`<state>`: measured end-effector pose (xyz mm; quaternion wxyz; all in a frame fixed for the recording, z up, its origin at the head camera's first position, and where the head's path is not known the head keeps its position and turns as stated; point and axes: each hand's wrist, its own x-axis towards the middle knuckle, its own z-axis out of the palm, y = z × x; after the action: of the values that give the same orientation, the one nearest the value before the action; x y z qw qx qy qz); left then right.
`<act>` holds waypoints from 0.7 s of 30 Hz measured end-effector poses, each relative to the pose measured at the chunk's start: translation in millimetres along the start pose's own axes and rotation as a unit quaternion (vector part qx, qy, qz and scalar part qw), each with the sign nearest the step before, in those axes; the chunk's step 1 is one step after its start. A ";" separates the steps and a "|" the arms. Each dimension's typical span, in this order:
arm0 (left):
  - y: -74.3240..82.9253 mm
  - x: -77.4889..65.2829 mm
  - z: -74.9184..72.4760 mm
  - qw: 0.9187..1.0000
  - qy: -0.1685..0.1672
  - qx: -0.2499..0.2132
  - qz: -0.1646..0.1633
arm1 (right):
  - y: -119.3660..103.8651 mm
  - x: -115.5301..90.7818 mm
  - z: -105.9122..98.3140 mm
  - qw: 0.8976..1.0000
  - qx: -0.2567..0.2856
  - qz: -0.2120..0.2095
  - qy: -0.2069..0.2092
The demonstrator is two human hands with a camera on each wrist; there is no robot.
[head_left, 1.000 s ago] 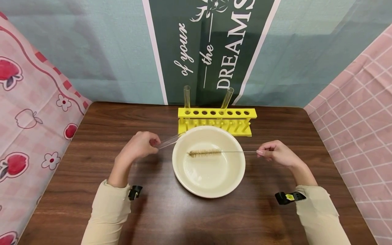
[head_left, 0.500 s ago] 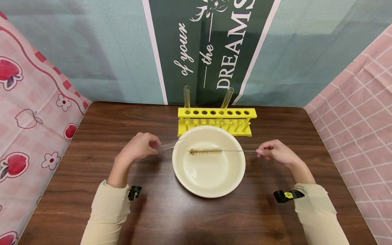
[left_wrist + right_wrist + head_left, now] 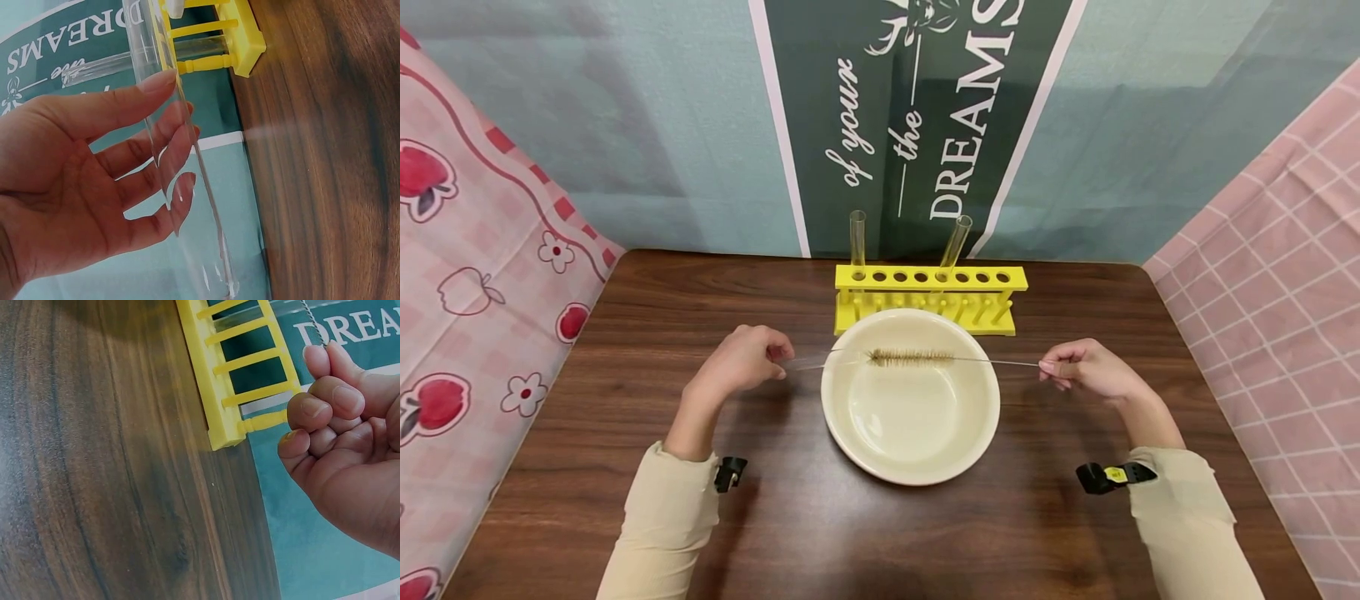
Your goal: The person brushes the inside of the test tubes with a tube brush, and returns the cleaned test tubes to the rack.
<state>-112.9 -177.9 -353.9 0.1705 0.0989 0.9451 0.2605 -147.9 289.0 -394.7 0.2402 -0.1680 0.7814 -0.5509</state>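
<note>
Left hand (image 3: 743,357) clamps a glass tube (image 3: 201,225) — right hand (image 3: 1090,367) (curled inward) pinches a wire-handled brush (image 3: 912,357).

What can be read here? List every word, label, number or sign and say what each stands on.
"of your": dark green backdrop panel
"the": same panel
"DREAMS": same panel
Yellow label on the right black wrist strap: marks too small to read.
No text made out on the held test tube, brush, yellow rack or bowl.
</note>
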 end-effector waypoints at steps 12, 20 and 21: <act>3.0 1.3 3.3 1.000 0.006 0.002 0.001 | -2.1 5.5 -0.7 1.000 0.009 -0.011 -0.004; 6.7 2.3 3.5 1.000 0.005 0.007 0.003 | -0.9 6.0 -0.3 0.999 0.045 -0.010 -0.006; 7.1 2.4 3.6 1.000 0.004 0.007 0.003 | -0.4 6.0 -0.2 0.998 0.054 -0.011 -0.007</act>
<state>-113.1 -169.7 -353.8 0.1652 0.1017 0.9473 0.2548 -153.0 285.9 -395.4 0.2480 -0.1669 0.7473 -0.5935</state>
